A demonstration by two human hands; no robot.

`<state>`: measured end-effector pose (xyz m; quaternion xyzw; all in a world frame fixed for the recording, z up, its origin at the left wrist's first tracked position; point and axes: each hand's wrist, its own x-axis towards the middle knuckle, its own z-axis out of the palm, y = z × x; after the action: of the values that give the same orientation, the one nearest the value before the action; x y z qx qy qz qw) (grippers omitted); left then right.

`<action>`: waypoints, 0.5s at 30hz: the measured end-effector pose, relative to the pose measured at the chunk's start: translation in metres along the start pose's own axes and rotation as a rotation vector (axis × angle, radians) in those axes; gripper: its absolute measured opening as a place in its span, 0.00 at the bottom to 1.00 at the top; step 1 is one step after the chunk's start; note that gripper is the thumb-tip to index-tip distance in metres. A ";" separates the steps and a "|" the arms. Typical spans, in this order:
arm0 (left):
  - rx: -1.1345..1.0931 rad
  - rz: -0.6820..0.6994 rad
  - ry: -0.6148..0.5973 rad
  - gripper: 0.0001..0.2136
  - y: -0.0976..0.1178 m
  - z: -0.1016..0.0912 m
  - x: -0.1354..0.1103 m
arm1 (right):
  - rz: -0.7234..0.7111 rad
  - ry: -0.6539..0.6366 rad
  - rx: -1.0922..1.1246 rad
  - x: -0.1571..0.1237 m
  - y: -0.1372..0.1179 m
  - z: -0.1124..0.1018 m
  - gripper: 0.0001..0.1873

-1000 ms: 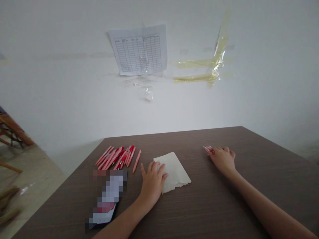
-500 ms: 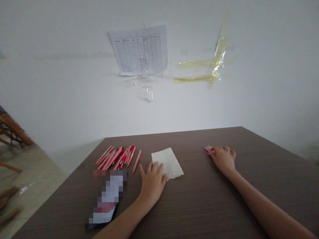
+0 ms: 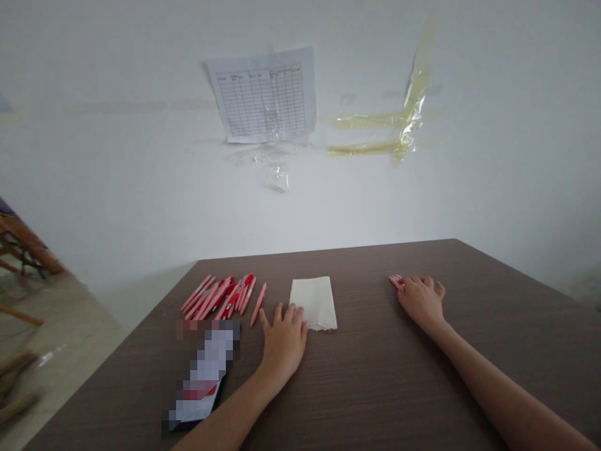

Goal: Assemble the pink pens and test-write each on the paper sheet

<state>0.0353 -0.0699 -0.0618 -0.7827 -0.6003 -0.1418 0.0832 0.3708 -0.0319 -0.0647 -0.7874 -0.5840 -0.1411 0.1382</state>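
Observation:
A small cream sheet of folded paper (image 3: 315, 299), ragged along its near edge, lies flat at the middle of the table. My left hand (image 3: 284, 341) is spread palm-down at its near left corner, fingertips on the paper. Off to the right, my right hand (image 3: 421, 300) is curled low over a few pink pens (image 3: 395, 281); their tips poke out at its left, and the rest is hidden under the fingers. One single pink pen (image 3: 258, 305) lies just beyond my left fingers. Beside it is a loose pile of pink and red pens (image 3: 216, 299).
A blurred-out flat object (image 3: 204, 376) with a dark edge lies at the left, near my left forearm. The brown table (image 3: 366, 376) meets a white wall, where a printed sheet (image 3: 263, 94) and yellowish tape (image 3: 408, 125) are stuck. Wooden furniture (image 3: 28, 244) stands on the floor at far left.
The paper has turned so its edges sit squarer to the table. My left hand has shifted slightly left. My right hand and its pens have moved a little to the right.

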 end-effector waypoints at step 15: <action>0.052 -0.089 0.058 0.17 -0.002 -0.003 0.001 | -0.272 0.026 0.162 -0.005 -0.016 0.000 0.19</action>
<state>0.0335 -0.0700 -0.0584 -0.7483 -0.6354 -0.1523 0.1143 0.3540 -0.0313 -0.0659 -0.6854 -0.6928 -0.1212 0.1883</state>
